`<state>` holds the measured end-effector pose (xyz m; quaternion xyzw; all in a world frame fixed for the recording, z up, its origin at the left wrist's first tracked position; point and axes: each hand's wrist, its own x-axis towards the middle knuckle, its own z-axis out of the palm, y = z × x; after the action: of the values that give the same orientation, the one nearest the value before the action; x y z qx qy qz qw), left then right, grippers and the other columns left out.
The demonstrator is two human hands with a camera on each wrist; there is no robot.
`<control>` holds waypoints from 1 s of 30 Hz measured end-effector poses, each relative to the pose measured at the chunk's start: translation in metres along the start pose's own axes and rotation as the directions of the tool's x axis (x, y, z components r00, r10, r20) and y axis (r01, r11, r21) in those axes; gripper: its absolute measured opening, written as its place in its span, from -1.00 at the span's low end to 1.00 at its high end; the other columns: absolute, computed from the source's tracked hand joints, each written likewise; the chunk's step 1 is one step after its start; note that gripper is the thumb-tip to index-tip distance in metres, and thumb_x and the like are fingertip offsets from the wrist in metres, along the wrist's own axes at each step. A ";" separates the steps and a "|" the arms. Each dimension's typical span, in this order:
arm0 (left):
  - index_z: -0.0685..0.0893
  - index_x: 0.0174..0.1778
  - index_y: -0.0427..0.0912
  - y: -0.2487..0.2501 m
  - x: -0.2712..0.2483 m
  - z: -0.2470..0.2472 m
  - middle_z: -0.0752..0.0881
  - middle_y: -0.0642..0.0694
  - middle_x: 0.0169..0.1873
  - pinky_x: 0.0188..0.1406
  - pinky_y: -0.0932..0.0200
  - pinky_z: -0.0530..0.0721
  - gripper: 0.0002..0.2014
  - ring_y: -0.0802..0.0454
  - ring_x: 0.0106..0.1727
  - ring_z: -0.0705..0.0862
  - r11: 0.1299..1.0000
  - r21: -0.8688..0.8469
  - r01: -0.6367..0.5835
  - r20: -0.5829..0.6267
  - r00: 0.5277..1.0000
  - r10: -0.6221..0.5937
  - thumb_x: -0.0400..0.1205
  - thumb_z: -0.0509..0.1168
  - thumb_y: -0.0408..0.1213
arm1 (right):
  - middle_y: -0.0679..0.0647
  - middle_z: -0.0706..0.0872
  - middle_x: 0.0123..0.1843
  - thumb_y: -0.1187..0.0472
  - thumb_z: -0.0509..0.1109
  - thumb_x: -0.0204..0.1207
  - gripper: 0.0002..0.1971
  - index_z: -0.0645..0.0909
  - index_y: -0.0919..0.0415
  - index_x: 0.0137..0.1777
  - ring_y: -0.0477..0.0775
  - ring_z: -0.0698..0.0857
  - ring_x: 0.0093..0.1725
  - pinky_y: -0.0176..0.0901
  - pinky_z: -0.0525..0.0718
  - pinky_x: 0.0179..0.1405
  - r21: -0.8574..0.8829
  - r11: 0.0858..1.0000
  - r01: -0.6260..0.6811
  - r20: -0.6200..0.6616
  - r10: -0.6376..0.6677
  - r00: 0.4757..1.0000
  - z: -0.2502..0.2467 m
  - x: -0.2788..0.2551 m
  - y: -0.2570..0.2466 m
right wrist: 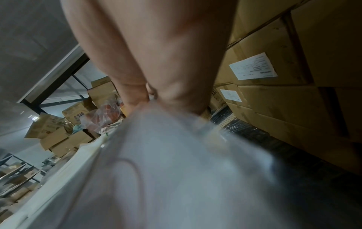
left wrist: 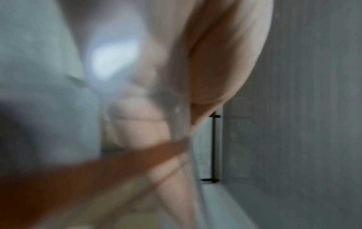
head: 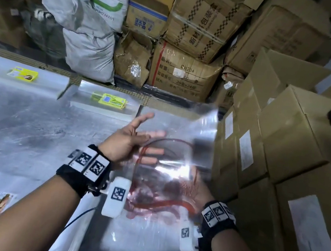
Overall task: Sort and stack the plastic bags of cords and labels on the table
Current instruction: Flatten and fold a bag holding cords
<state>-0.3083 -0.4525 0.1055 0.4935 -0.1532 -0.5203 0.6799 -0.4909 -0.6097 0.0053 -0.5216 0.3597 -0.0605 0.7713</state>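
boxes [head: 290, 127] crowd a steel table [head: 19, 124]. the right hand [head: 198, 187] pinches a clear bag [head: 178, 149] of red cord held above the table; the left hand [head: 127, 139], fingers spread, lies flat behind it. the stacks [head: 103, 102] lie ahead and left, nearer the left hand.

Grey table [head: 29, 132], two label-topped bag stacks [head: 21, 77]

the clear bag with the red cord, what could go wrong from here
1. The right hand pinches the clear bag by one bunched bit of film, while the left hand lies open against it, so the bag could slip.
2. The red cord hangs loose inside and may shift and bulge, making the bag sit unevenly on the flat stacks at the table's far edge.
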 end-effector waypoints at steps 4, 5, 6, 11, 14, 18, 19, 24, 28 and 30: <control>0.30 0.61 -0.02 -0.060 0.020 -0.021 0.85 -0.07 -0.09 -0.37 0.28 0.73 -0.40 0.10 -0.28 0.80 0.949 0.305 0.073 -0.231 0.973 -0.001 0.68 0.24 -0.54 | 0.40 0.75 0.22 0.57 0.29 0.60 -0.44 0.46 0.08 0.52 0.37 0.76 0.10 0.25 0.72 0.07 0.056 0.997 -0.044 -0.051 0.047 0.998 -0.001 0.005 0.008; 0.30 0.61 -0.03 -0.070 0.023 -0.024 0.83 -0.06 -0.10 -0.31 0.35 0.69 -0.42 0.18 -0.26 0.79 0.923 0.379 0.074 -0.268 0.963 0.033 0.70 0.20 -0.56 | 0.40 0.75 0.24 0.59 0.28 0.59 -0.43 0.49 0.04 0.49 0.43 0.74 0.17 0.35 0.67 0.21 0.067 0.997 -0.043 -0.067 0.047 0.997 -0.002 0.008 0.012; 0.28 0.60 0.04 -0.078 0.026 -0.025 0.80 -0.08 -0.06 -0.28 0.41 0.66 -0.39 0.16 -0.19 0.79 0.889 0.452 0.076 -0.289 0.955 0.065 0.70 0.18 -0.58 | 0.38 0.75 0.23 0.60 0.27 0.59 -0.43 0.52 0.02 0.44 0.43 0.73 0.21 0.37 0.63 0.30 0.054 0.997 -0.048 -0.082 0.052 0.995 -0.002 0.010 0.013; 0.00 0.57 0.55 -0.104 0.036 -0.028 0.42 -0.08 0.22 0.36 -0.15 0.49 -0.01 -0.25 0.24 0.50 0.535 0.805 0.256 -0.392 0.906 0.157 0.54 0.30 -0.52 | 0.24 0.73 0.29 0.64 0.17 0.58 -0.41 0.48 0.02 0.44 0.20 0.71 0.28 0.15 0.63 0.37 0.027 0.997 -0.078 -0.129 0.081 0.988 -0.003 0.010 0.009; -0.15 0.69 0.28 -0.110 0.043 -0.025 0.24 -0.02 0.58 0.42 -0.17 0.29 0.11 -0.18 0.48 0.25 0.373 0.879 0.298 -0.392 0.896 0.208 0.44 0.47 -0.37 | 0.31 0.68 0.35 0.48 0.27 0.54 -0.45 0.52 -0.01 0.47 0.37 0.64 0.39 0.39 0.51 0.49 -0.017 0.993 -0.115 -0.157 0.111 0.981 -0.007 0.012 0.012; -0.24 0.70 0.15 -0.114 0.054 -0.031 0.08 -0.07 0.67 0.45 -0.21 0.29 0.22 -0.19 0.57 0.18 0.337 0.858 0.387 -0.467 0.861 0.200 0.39 0.58 -0.17 | 0.08 0.67 0.33 -0.16 0.34 0.58 -0.61 0.63 0.05 0.27 0.13 0.61 0.39 0.27 0.44 0.57 -0.133 0.986 -0.102 -0.161 0.080 0.984 -0.015 0.016 0.018; -0.22 0.71 0.14 -0.116 0.056 -0.032 0.09 -0.05 0.67 0.44 -0.19 0.30 0.21 -0.19 0.57 0.19 0.323 0.863 0.390 -0.468 0.856 0.219 0.39 0.59 -0.15 | 0.01 0.68 0.30 -0.29 0.40 0.52 -0.56 0.62 -0.03 0.24 0.07 0.61 0.37 0.20 0.43 0.56 -0.135 0.982 -0.131 -0.152 0.110 0.982 -0.012 0.012 0.013; -0.03 0.72 0.07 -0.117 0.054 -0.043 0.21 -0.07 0.65 0.50 -0.20 0.35 0.07 -0.20 0.57 0.27 0.422 0.837 0.348 -0.475 0.845 0.246 0.43 0.56 -0.04 | 0.06 0.72 0.28 0.63 0.33 0.54 -0.40 0.50 -0.05 0.38 0.06 0.72 0.24 -0.01 0.66 0.31 -0.177 0.984 -0.007 -0.132 -0.017 0.991 -0.001 0.013 0.016; 0.45 0.47 -0.09 -0.105 0.043 -0.057 0.60 -0.22 0.37 0.36 -0.13 0.61 -0.13 -0.20 0.32 0.63 0.827 0.525 0.199 -0.562 0.811 0.163 0.29 0.64 0.08 | -0.05 0.72 0.23 0.67 0.28 0.54 -0.35 0.47 -0.06 0.40 -0.04 0.78 0.11 -0.17 0.71 0.10 -0.108 0.993 0.049 -0.127 -0.062 0.990 -0.003 0.013 0.014; 0.66 0.22 -0.26 -0.097 0.033 -0.061 0.73 -0.32 0.19 0.31 -0.20 0.63 -0.19 -0.28 0.16 0.72 0.960 0.224 0.171 -0.461 0.886 -0.051 0.14 0.70 0.10 | -0.01 0.73 0.18 0.68 0.24 0.56 -0.43 0.50 0.03 0.36 -0.03 0.75 0.10 -0.23 0.70 0.10 -0.045 0.996 0.082 -0.107 -0.087 0.991 -0.006 0.007 0.006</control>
<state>-0.3050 -0.4467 -0.0131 0.6926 -0.0292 -0.4059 0.5956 -0.4912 -0.6145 -0.0045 -0.5478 0.3798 -0.1141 0.7366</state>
